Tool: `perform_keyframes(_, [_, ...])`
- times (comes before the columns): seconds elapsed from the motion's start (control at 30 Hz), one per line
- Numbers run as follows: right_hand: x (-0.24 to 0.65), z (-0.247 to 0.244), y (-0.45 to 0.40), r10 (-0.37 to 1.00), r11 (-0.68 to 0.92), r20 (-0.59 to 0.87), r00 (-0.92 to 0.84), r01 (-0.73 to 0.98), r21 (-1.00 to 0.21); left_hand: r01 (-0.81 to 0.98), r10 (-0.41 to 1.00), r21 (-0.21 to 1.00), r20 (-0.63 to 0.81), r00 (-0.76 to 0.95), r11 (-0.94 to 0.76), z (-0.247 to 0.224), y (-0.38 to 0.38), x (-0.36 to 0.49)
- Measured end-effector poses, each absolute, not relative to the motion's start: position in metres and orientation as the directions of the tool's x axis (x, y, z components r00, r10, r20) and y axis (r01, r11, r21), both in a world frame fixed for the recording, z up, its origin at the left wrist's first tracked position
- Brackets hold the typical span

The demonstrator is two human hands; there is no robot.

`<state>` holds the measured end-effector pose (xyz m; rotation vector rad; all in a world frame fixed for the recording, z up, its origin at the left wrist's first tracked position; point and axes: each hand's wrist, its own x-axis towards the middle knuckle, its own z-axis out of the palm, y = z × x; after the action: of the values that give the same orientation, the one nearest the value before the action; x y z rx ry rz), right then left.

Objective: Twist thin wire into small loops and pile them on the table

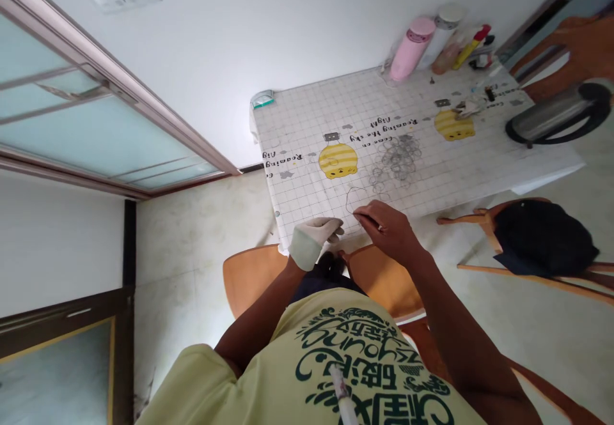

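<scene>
My right hand [387, 228], bare, pinches a thin dark wire loop [347, 200] between thumb and fingertips over the table's near edge. Beside it on the left is my left hand [315, 238], in a pale glove, its thumb and fingers drawn together. Whether anything is in that pinch is too small to tell. Just beyond my right hand, a loose tangle of similar thin wire loops [399, 158] lies on the checked tablecloth [300, 198].
At the back stand a pink bottle [411, 51], a white bottle [442, 35] and small items. A metal kettle [556, 118] occupies the right end. Wooden stools [252, 278] sit under the near edge; a chair with dark cloth [544, 239] is at right. A cigarette [344, 399] juts up close below.
</scene>
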<state>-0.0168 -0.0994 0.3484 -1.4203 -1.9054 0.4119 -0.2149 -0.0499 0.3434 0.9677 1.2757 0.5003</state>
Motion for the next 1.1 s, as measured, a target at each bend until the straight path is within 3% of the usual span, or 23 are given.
perform_keyframes(0.17, [-0.009,0.345,-0.096,0.904,0.407,0.392,-0.173,0.629,-0.662,0.001,0.657,0.723,-0.628,0.417,0.691,0.322,-0.063,-0.213])
perform_keyframes(0.27, [0.000,0.344,-0.094,0.905,0.417,0.371,-0.208,0.604,-0.679,0.068,0.641,0.720,-0.653,0.404,0.691,0.325,-0.069,-0.210])
perform_keyframes(0.43, [0.012,0.342,-0.094,0.914,0.405,0.308,-0.263,0.577,-0.710,0.295,0.849,0.879,-0.453,0.271,0.375,0.350,-0.058,-0.212])
perform_keyframes(0.57, [0.019,0.339,-0.096,0.911,0.411,0.293,-0.291,0.568,-0.714,0.471,0.933,0.869,-0.281,0.226,0.148,0.363,-0.041,-0.208])
perform_keyframes(0.67, [0.023,0.336,-0.096,0.911,0.411,0.288,-0.295,0.574,-0.709,0.494,0.890,0.846,-0.367,0.271,0.199,0.365,-0.041,-0.197])
perform_keyframes(0.83, [0.027,0.321,-0.088,0.934,0.351,0.233,-0.269,0.582,-0.733,0.468,0.764,0.761,-0.599,0.241,0.449,0.347,-0.061,-0.190])
perform_keyframes(1.0, [0.025,0.298,-0.070,0.958,0.245,0.106,-0.265,0.573,-0.782,0.401,0.836,0.784,-0.544,0.078,0.473,0.294,-0.049,-0.217])
perform_keyframes(1.1, [0.027,0.284,-0.045,0.974,0.171,0.051,-0.219,0.572,-0.802,0.606,0.897,0.708,-0.441,-0.025,0.364,0.252,-0.021,-0.237])
